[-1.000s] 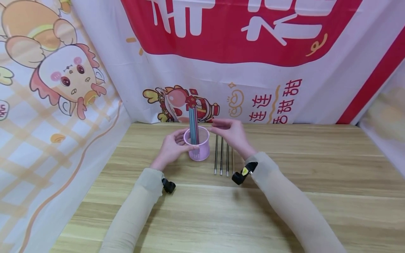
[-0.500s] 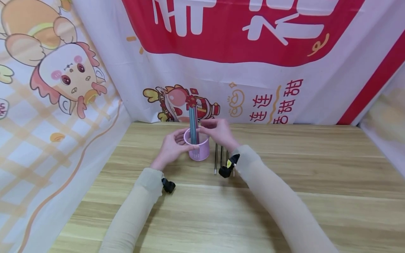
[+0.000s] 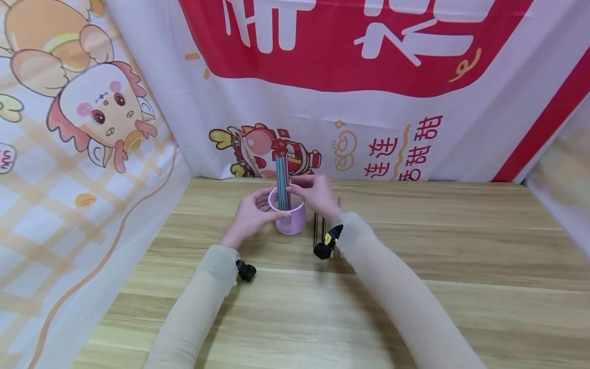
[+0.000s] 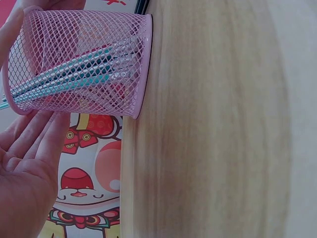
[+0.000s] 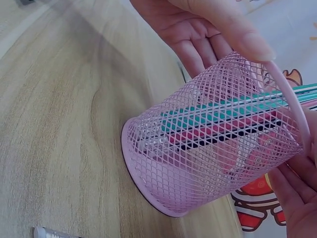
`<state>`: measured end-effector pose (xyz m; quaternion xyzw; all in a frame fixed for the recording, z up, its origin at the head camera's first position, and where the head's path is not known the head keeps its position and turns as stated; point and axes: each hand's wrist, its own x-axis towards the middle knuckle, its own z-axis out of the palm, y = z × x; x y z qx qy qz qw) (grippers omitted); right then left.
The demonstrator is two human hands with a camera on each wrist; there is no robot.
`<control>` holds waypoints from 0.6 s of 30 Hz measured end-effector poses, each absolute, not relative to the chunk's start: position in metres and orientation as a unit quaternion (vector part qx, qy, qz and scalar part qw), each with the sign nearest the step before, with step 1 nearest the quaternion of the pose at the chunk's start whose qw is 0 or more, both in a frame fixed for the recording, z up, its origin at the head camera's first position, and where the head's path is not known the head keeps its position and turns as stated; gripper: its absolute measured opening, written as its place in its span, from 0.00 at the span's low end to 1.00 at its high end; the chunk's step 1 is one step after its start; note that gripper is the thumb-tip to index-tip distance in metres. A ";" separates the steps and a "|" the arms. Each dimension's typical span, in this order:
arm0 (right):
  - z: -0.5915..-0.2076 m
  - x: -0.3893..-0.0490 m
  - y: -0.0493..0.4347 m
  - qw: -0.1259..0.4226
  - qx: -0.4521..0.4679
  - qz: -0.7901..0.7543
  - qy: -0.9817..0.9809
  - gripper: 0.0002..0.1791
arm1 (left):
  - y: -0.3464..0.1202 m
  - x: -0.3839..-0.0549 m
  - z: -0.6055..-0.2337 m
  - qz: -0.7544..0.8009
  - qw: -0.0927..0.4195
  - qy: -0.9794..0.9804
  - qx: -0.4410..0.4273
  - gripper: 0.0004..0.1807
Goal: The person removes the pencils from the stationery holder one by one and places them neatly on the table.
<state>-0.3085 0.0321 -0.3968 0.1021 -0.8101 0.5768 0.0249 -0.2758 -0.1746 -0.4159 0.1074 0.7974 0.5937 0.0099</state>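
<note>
A pink mesh pencil cup (image 3: 296, 224) stands on the table, holding several teal, red and dark pencils (image 3: 281, 177) with their silver ends down. My left hand (image 3: 249, 212) holds it from the left, thumb over the front rim and fingers behind, as the left wrist view shows beside the mesh (image 4: 99, 94). My right hand (image 3: 319, 196) reaches over the right rim, its thumb against a dark reddish pencil at the bundle's right side; its fingertips are partly hidden. Under the right wrist lie black pencils (image 3: 315, 236) and a brown pencil (image 3: 339, 252), partly covered.
The wooden table (image 3: 276, 318) runs to a white printed cloth (image 3: 322, 115) behind the cup. Another patterned cloth (image 3: 92, 205) hangs along the left side. Black wrist cameras (image 3: 246, 270) sit on both sleeves.
My right hand has moved left from above the table pencils to the pencils in the cup, then stayed there. The left hand and cup have not visibly moved.
</note>
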 end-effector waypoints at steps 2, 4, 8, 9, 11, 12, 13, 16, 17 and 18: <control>-0.397 -0.308 0.031 0.026 0.101 0.577 -0.810 0.19 | -0.174 -0.275 -0.415 0.593 0.010 0.798 0.107 0.49; -0.398 -0.308 0.030 0.026 0.100 0.577 -0.810 0.18 | -0.174 -0.275 -0.415 0.592 0.011 0.799 0.106 0.48; -0.399 -0.308 0.029 0.025 0.094 0.582 -0.807 0.17 | -0.174 -0.276 -0.415 0.592 0.015 0.799 0.106 0.48; -0.399 -0.307 0.029 0.025 0.092 0.584 -0.806 0.17 | -0.174 -0.276 -0.415 0.592 0.016 0.799 0.106 0.47; -0.398 -0.306 0.029 0.028 0.085 0.585 -0.806 0.17 | -0.174 -0.276 -0.415 0.594 0.018 0.797 0.106 0.47; -0.398 -0.306 0.029 0.030 0.083 0.586 -0.806 0.16 | -0.175 -0.277 -0.416 0.595 0.019 0.797 0.105 0.47; -0.398 -0.305 0.029 0.033 0.081 0.586 -0.806 0.16 | -0.175 -0.277 -0.416 0.595 0.020 0.796 0.105 0.48; -0.399 -0.305 0.029 0.046 0.075 0.585 -0.806 0.15 | -0.174 -0.275 -0.411 0.593 0.026 0.798 0.103 0.47; -0.399 -0.305 0.029 0.049 0.073 0.585 -0.806 0.15 | -0.172 -0.272 -0.407 0.591 0.026 0.799 0.104 0.47; -0.399 -0.305 0.029 0.052 0.070 0.586 -0.806 0.14 | -0.171 -0.269 -0.403 0.589 0.026 0.801 0.106 0.47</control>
